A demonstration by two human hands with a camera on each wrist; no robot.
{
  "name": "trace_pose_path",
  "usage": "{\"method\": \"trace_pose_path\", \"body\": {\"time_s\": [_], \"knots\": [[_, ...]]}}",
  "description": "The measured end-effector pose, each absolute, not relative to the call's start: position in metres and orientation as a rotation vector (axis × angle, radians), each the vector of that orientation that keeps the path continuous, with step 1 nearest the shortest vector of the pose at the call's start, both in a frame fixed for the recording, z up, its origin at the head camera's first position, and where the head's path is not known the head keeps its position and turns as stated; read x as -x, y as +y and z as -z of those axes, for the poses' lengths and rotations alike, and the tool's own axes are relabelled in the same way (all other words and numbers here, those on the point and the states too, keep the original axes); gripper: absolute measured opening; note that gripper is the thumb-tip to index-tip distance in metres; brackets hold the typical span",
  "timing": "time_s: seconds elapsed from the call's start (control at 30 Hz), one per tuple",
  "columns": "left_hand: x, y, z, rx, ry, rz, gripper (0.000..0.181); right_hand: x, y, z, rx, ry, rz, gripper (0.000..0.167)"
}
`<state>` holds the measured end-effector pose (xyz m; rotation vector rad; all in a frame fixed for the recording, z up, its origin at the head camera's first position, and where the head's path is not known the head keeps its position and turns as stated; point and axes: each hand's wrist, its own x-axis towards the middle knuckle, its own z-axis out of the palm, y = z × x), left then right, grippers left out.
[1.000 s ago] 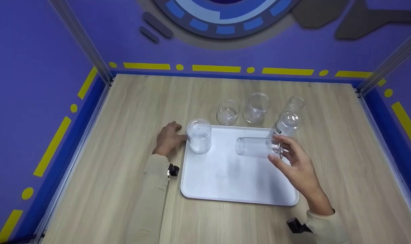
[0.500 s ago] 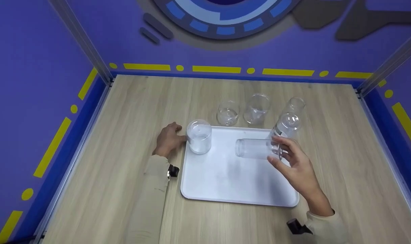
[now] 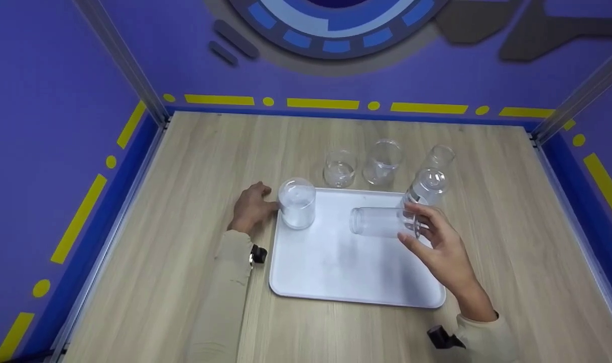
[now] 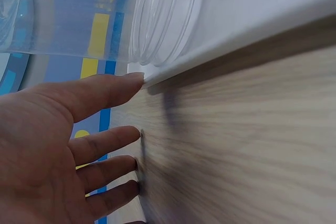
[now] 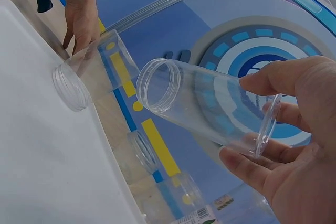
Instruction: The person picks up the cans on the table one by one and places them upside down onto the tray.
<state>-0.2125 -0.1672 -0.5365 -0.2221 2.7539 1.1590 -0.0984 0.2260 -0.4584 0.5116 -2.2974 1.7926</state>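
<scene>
My right hand [image 3: 444,247] grips a clear jar [image 3: 379,222] near its base and holds it sideways over the white tray [image 3: 336,272]. In the right wrist view the held jar's threaded, uncovered mouth [image 5: 157,85] faces away from the palm. Another clear jar [image 3: 297,206] stands mouth down at the tray's back left corner. My left hand [image 3: 253,209] is on the table just left of that jar, its thumb by the tray's edge. Its fingers [image 4: 107,140] are loosely extended in the left wrist view, holding nothing.
Behind the tray stand two wide clear containers [image 3: 339,171] [image 3: 382,164]. A clear jar with a printed label [image 3: 424,189] is at the tray's back right corner, and a narrower clear container [image 3: 441,155] stands behind it. Blue panels [image 3: 336,80] enclose the wooden table [image 3: 210,146].
</scene>
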Motion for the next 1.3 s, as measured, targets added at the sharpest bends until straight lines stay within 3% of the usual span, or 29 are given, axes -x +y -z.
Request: {"method": "trace_pose_path", "body": {"time_s": [1.3], "knots": [[0.212, -0.1691, 0.5381, 0.217, 2.75, -1.16, 0.059, 0.0975, 0.2274, 0.4609, -0.498, -2.323, -1.8, 0.062]]}}
